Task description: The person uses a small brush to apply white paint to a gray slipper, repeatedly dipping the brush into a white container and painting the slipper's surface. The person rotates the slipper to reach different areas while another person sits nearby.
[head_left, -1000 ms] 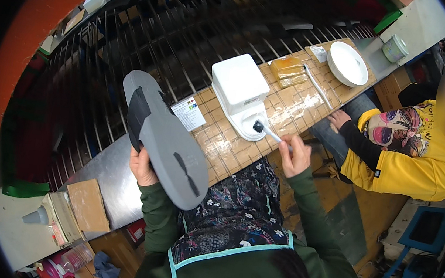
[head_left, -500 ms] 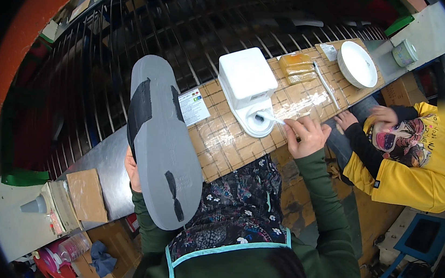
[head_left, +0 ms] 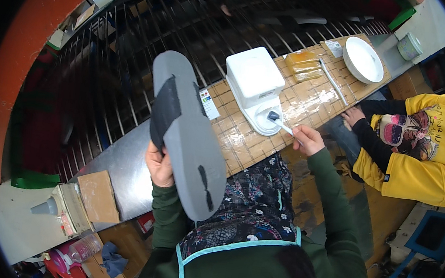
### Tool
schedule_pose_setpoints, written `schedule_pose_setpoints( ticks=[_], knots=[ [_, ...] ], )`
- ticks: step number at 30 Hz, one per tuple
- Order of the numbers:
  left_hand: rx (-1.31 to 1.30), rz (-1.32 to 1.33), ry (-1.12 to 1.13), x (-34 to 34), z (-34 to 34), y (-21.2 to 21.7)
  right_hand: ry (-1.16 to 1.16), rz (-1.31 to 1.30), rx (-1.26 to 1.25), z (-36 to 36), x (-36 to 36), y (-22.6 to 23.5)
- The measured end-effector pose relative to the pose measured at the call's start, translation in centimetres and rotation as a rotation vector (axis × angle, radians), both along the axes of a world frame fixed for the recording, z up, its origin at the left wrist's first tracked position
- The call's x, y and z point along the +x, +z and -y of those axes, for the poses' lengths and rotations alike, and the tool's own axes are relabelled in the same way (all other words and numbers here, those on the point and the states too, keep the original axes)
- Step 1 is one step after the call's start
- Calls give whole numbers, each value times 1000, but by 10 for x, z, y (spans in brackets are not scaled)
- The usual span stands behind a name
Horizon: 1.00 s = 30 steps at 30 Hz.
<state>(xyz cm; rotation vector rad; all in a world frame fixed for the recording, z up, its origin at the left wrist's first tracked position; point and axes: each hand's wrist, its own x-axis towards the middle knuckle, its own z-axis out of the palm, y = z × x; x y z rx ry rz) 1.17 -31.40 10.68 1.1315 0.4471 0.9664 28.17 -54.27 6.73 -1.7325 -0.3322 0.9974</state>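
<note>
My left hand (head_left: 160, 166) grips the edge of a long grey shoe sole (head_left: 191, 149), with the thumb in front and the other fingers partly hidden behind it. The sole has several black patches and stands tilted above the near edge of the bench. My right hand (head_left: 308, 141) pinches the white handle of a small brush (head_left: 285, 127). Its dark tip is over the round cup at the foot of a white plastic dispenser (head_left: 255, 74). The dispenser stands on a tape-covered board (head_left: 313, 104) with a grid pattern.
On the board lie an amber block (head_left: 303, 66), a white stick (head_left: 334, 81) and a white bowl (head_left: 363, 60). Metal bars (head_left: 124, 90) run beyond the board. A person in a yellow shirt (head_left: 421, 154) sits at the right. A cardboard piece (head_left: 98, 196) lies at the left.
The brush's dark tip has come up out of the cup into sight, as my right hand lowers slightly. The sole has turned and shifted right, showing more of my left hand.
</note>
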Motion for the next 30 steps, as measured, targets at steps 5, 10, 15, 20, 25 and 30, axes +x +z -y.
schedule_pose_setpoints(
  ticks=[5, 10, 15, 20, 25, 30],
  knots=[
    [-114, 46, -50, 24, 18, -14, -24, -208, 144, -7, -15, 12],
    [-117, 112, -92, 45, 25, -14, -131, 809, 386, -36, -56, 54],
    [-103, 136, -81, 46, 32, 8, -29, 759, 560, -44, -93, 89],
    [-96, 89, -72, 42, 39, 12, -5, 670, 551, -55, -101, 83],
    [-45, 5, -92, 32, 40, 12, -17, 692, 507, -63, -96, 80],
    [26, -93, -117, 25, 40, 13, -10, 804, 473, -71, -87, 82]
  ],
)
